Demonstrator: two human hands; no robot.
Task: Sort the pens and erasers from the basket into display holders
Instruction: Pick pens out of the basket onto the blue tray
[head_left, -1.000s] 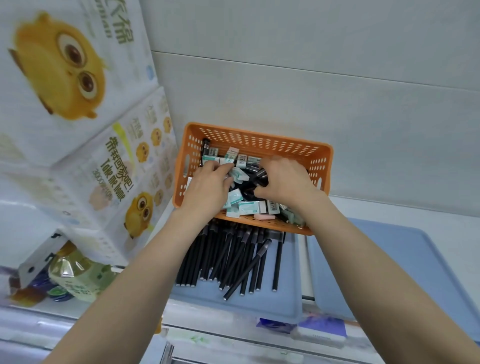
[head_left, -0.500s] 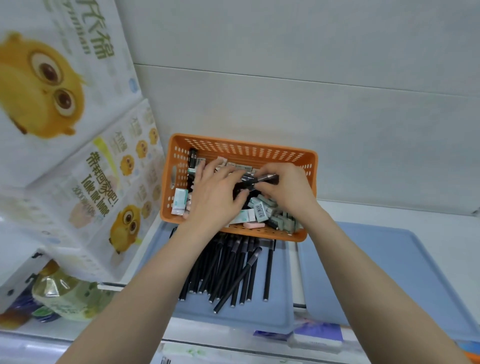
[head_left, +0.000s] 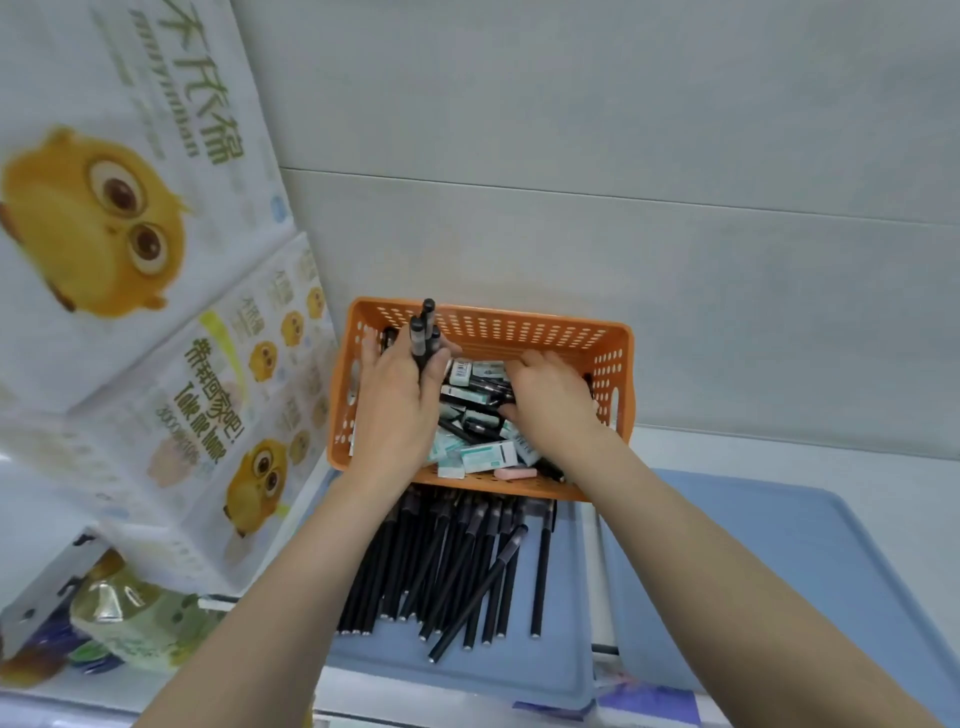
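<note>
Head view: left hand (head_left: 397, 410) grips pens (head_left: 422, 338) over basket (head_left: 519, 332); right hand (head_left: 550, 400) inside

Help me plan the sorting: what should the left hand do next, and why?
Probably move the left hand to the blue tray and lay down its black pens: it grips several upright over the orange basket, and other pens lie there.

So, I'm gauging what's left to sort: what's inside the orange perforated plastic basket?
White-and-teal wrapped erasers, one pink eraser and loose black pens lie in the orange plastic basket. The left hand grips a few pens upright; the right hand hides part of the pile.
</note>
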